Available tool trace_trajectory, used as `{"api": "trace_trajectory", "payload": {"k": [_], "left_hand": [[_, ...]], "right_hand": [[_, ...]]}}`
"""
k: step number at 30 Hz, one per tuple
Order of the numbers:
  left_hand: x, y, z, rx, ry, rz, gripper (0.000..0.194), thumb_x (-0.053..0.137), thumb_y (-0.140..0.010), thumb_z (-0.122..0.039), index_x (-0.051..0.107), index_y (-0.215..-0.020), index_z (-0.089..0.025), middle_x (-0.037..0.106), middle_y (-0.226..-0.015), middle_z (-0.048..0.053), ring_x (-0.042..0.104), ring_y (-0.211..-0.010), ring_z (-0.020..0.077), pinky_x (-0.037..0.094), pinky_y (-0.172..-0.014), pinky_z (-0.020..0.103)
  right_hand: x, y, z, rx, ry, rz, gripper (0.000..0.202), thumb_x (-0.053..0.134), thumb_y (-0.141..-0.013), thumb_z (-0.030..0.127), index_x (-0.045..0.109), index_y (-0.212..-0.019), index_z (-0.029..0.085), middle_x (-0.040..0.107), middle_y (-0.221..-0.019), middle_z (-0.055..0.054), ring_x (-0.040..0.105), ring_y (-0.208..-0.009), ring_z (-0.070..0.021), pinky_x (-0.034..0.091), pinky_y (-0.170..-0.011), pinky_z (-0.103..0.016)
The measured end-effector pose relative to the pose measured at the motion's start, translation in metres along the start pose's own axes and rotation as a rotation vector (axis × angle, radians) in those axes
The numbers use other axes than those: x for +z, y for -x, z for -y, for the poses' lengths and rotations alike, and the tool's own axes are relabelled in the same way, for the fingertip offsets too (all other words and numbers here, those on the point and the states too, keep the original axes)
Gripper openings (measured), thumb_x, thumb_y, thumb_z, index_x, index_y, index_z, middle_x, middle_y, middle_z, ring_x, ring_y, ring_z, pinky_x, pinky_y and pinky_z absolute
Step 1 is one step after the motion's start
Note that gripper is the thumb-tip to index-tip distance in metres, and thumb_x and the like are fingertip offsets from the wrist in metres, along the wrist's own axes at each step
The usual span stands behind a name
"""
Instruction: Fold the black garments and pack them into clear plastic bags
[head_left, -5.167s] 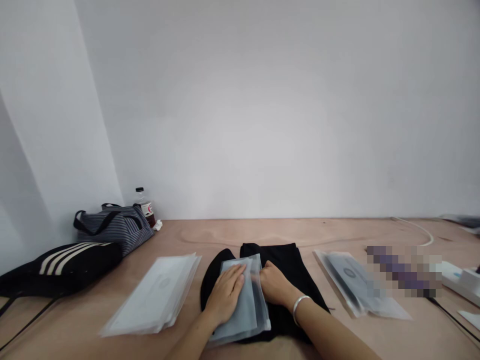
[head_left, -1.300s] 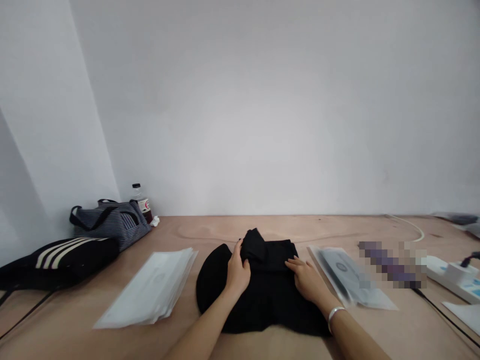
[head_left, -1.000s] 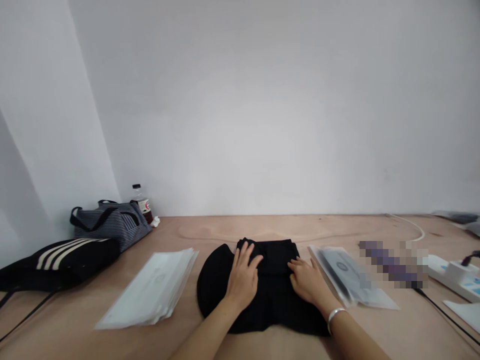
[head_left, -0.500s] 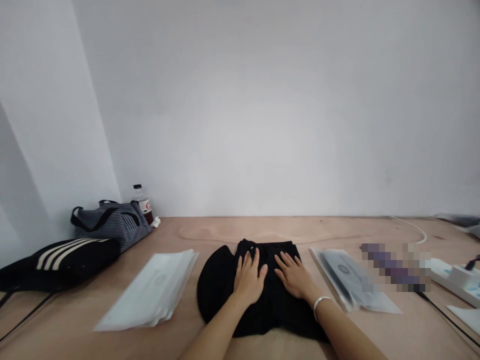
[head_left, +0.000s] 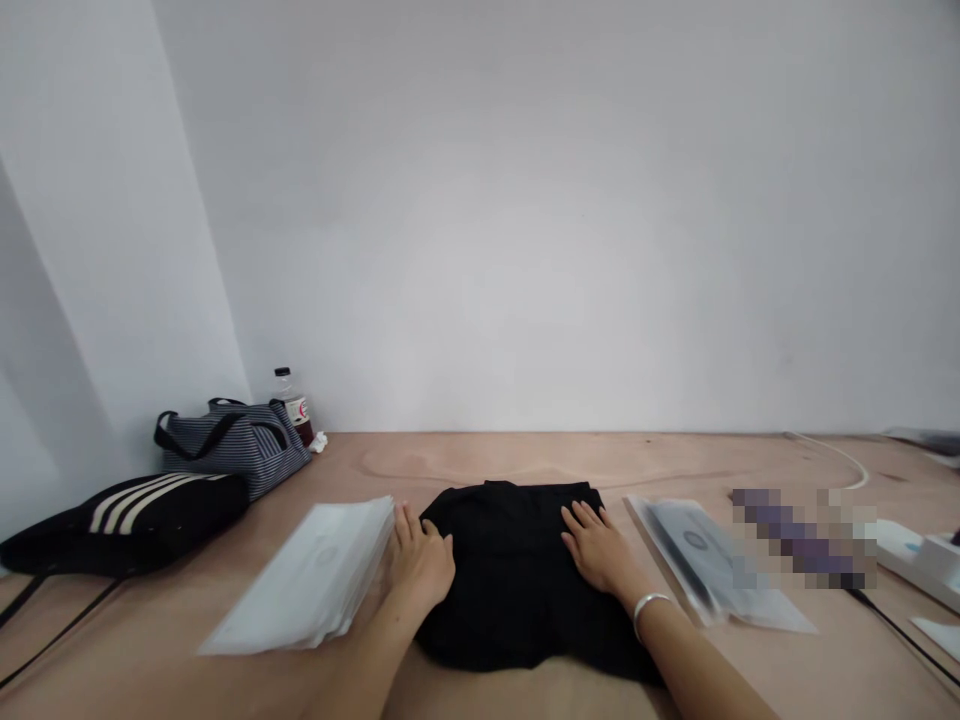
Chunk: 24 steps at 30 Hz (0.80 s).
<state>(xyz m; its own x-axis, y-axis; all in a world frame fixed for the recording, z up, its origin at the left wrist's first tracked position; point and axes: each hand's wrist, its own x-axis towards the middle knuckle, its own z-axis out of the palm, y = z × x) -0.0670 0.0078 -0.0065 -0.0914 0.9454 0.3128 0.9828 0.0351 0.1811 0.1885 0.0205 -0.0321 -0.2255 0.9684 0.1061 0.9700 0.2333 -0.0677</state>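
A folded black cloth [head_left: 517,580] lies flat on the wooden table [head_left: 480,455], right in front of me. At its left edge is my left hand [head_left: 422,565], palm down with the fingers apart; it touches the cloth's side and sits close to the stack of clear bags. My right hand [head_left: 600,550], with a silver bangle at the wrist, rests spread on the cloth's right part. The undersides of both hands are hidden.
Frosted plastic bags [head_left: 307,580] are stacked on the left. To the right lies a bagged dark item [head_left: 701,555], then a power strip [head_left: 911,560] with cables. A black striped bag [head_left: 172,520], a grey striped bag [head_left: 244,445] and a bottle [head_left: 296,410] stand far left.
My left hand has moved left from the middle of the cloth to its left edge. The rounded flap there no longer sticks out as far. My right hand stays on the cloth.
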Motion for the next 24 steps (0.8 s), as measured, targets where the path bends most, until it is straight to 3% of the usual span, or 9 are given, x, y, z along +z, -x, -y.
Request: {"api": "trace_trajectory", "payload": {"k": [4,6,9,15,19,22,24], "left_hand": [[-0.001,0.000,-0.013,0.223,-0.030,-0.036,0.048,0.035,-0.083,-0.029,0.041,-0.126,-0.008,0.024,-0.139,0.017,0.010,-0.128,0.0317,0.014,-0.101,0.047],[0.003,-0.002,-0.016,0.301,-0.026,0.024,0.049,0.032,-0.085,-0.037,0.038,-0.128,-0.015,0.025,-0.139,0.013,0.014,-0.128,0.0301,0.013,-0.101,0.048],[0.014,-0.002,-0.014,0.283,-0.016,0.162,0.053,0.029,-0.085,-0.046,0.034,-0.131,-0.020,0.028,-0.137,0.013,0.018,-0.126,0.0324,0.013,-0.099,0.053],[0.022,0.003,-0.008,0.253,0.012,0.229,0.056,0.028,-0.084,-0.049,0.029,-0.133,-0.021,0.029,-0.137,0.012,0.019,-0.126,0.0329,0.012,-0.098,0.055],[0.021,-0.003,-0.009,0.239,0.032,0.186,0.060,0.030,-0.084,-0.049,0.026,-0.134,-0.017,0.025,-0.138,0.014,0.014,-0.127,0.0333,0.014,-0.098,0.054],[0.020,-0.019,-0.014,0.220,0.092,0.076,0.059,0.030,-0.086,-0.043,0.025,-0.134,-0.009,0.021,-0.140,0.015,0.009,-0.129,0.0301,0.015,-0.101,0.047],[0.020,-0.034,-0.019,0.221,0.131,0.053,0.051,0.029,-0.088,-0.034,0.031,-0.131,-0.007,0.027,-0.138,0.014,0.014,-0.128,0.0261,0.017,-0.102,0.040]], "right_hand": [[-0.003,0.001,0.001,-0.019,0.006,-0.021,0.049,0.024,-0.087,0.032,0.033,-0.131,0.010,0.030,-0.136,-0.012,0.020,-0.126,-0.0235,0.012,-0.102,-0.040],[-0.003,0.002,0.002,-0.036,-0.004,-0.019,0.052,0.022,-0.088,0.038,0.031,-0.131,0.011,0.029,-0.136,-0.011,0.020,-0.126,-0.0234,0.012,-0.102,-0.040],[-0.002,0.004,0.004,-0.043,-0.028,0.018,0.057,0.021,-0.087,0.047,0.029,-0.133,0.014,0.027,-0.137,-0.012,0.019,-0.126,-0.0244,0.012,-0.101,-0.043],[0.001,0.006,0.003,-0.028,-0.049,0.051,0.057,0.022,-0.087,0.049,0.027,-0.133,0.016,0.024,-0.138,-0.012,0.017,-0.127,-0.0240,0.010,-0.101,-0.044],[0.002,0.002,-0.001,-0.024,-0.094,-0.012,0.054,0.027,-0.086,0.048,0.036,-0.129,0.016,0.033,-0.134,-0.012,0.024,-0.125,-0.0238,0.016,-0.100,-0.042],[-0.002,-0.009,-0.006,0.002,-0.114,-0.091,0.044,0.027,-0.088,0.034,0.048,-0.120,0.014,0.044,-0.128,-0.011,0.030,-0.122,-0.0218,0.020,-0.099,-0.036],[-0.006,-0.018,-0.011,0.024,-0.107,-0.120,0.040,0.026,-0.086,0.018,0.051,-0.117,0.012,0.046,-0.125,-0.010,0.032,-0.121,-0.0198,0.020,-0.100,-0.033]]}}
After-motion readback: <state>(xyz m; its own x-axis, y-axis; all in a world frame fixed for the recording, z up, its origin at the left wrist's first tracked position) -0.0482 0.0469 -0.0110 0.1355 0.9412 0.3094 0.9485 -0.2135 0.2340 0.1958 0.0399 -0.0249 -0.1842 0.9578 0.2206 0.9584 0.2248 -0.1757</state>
